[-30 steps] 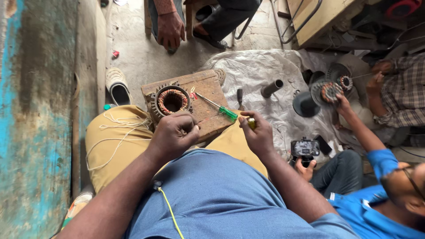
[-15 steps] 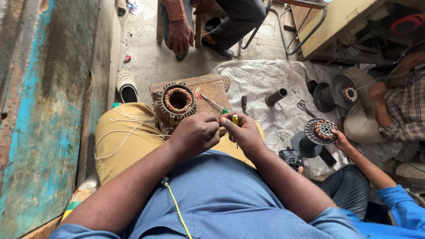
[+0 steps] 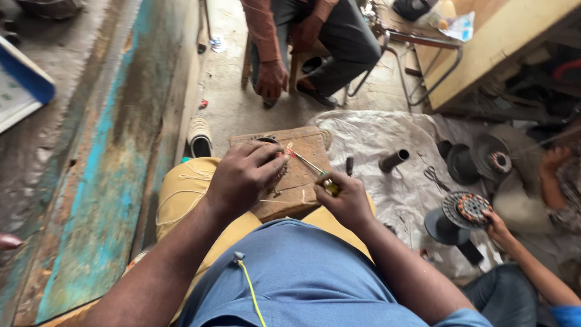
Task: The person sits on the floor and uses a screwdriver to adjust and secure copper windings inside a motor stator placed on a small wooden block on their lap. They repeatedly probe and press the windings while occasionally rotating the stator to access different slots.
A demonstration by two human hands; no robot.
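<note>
Even, soft daylight; moderately bright, no single source evident. Shadows weak and diffuse, only a faint one under the left hand (image 3: 242, 175) on the wooden board (image 3: 305, 175). White plastic sheet (image 3: 387, 136) is the brightest area, slightly washed out, no hard glare. Upper right corner under the bench falls dark. Wide-angle distortion: painted wall (image 3: 91, 181) bows and leans at the left edge. Slight motion softness overall; right hand (image 3: 348, 203) reasonably sharp.
</note>
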